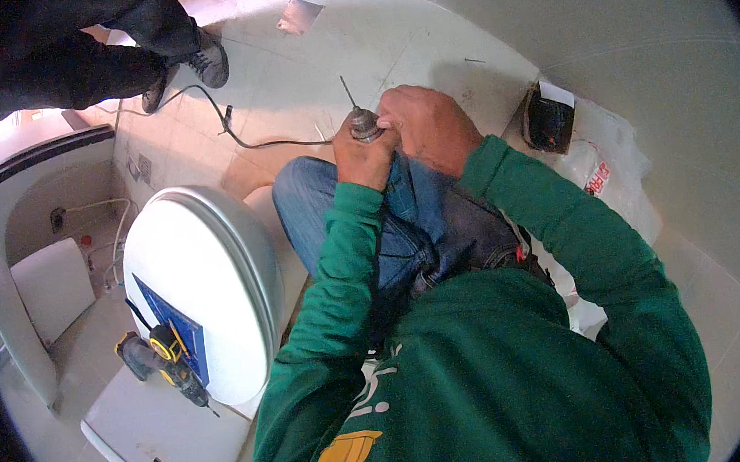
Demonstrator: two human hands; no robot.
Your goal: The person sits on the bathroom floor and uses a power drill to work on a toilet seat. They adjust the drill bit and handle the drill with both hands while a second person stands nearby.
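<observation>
Green sleeves [353,250] lead, in the head view, to two bare hands that meet above the person's blue jeans [304,197]. Between them stands a metal drill chuck [365,124], its slim bit [348,92] pointing toward the top of the view. The left hand [362,159] is closed around the tool just below the chuck, thumb and fingers wrapped to either side; the drill's body beneath is hidden. The right hand [431,127] has its fingers curled in, the tips against the chuck's right side; I cannot tell whether they pinch something small there. A black cord [270,144] runs from beside the left hand across the floor [286,71]. Farther left, a yellow-and-black power drill [168,359] lies by a white oval lid [180,248].
</observation>
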